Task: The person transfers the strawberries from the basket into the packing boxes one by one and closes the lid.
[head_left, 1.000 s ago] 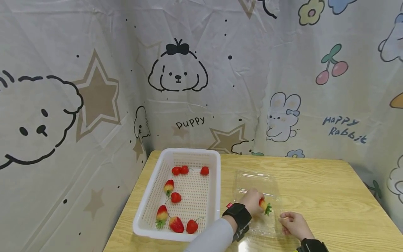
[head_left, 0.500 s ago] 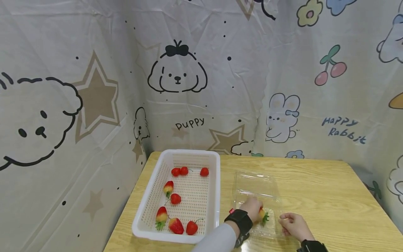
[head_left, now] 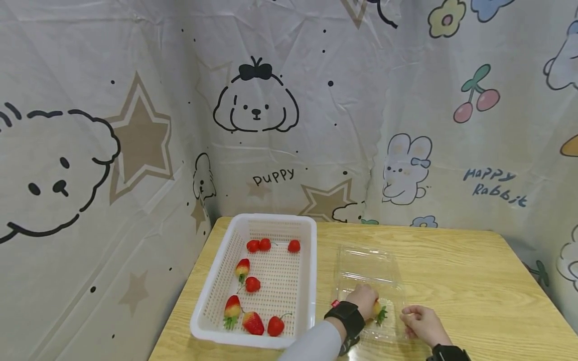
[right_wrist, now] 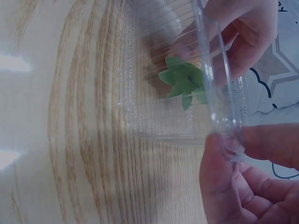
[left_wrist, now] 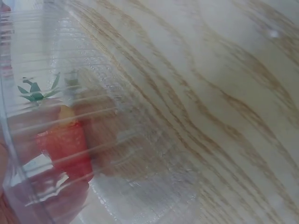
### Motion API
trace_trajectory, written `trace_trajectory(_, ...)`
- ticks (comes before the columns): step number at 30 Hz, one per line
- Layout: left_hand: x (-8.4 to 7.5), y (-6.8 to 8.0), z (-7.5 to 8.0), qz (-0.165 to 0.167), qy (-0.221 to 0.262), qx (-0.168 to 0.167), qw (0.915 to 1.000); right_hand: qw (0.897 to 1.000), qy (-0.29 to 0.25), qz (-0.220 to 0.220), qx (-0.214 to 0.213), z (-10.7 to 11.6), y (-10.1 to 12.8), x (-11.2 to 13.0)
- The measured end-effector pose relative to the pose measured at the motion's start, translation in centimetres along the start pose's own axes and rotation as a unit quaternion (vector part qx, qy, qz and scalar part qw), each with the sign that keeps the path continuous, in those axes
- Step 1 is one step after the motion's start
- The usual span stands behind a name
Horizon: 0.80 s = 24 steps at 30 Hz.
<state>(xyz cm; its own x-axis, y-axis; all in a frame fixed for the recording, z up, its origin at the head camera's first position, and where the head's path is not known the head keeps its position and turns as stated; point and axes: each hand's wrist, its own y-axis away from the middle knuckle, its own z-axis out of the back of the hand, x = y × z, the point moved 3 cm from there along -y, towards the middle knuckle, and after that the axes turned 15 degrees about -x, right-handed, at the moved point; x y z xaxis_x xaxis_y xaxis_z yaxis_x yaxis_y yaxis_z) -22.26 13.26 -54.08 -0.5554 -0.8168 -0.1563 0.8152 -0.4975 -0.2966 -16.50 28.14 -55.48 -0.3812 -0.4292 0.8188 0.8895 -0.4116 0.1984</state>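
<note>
Clear ribbed plastic box (head_left: 368, 281) on wood-grain table (head_left: 460, 281). L hand (head_left: 365, 300) grips red-yellow strawberry (head_left: 377, 311) w/ green leaves; R hand (head_left: 421, 323) pinches box rim.

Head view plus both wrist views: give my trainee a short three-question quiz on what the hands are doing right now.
1. True or false: the left hand holds a strawberry inside the clear plastic container.
2. What does the right hand pinch?
A. a strawberry stem
B. the container's rim
C. the basket's edge
3. Fill in: the other strawberries lie in the white ____ on the person's left side of the wooden table.

Key
1. True. The left wrist view shows the fruit behind the ribbed clear wall.
2. B. In the right wrist view thumb and finger close on the rim's edge.
3. basket
</note>
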Motion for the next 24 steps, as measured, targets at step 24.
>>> trace_trajectory(24, -0.2, -0.5, 1.1, -0.006, 0.002, 0.033, 0.9994, 1.000, 0.002, -0.001, 0.000, 0.1, 0.0, 0.0)
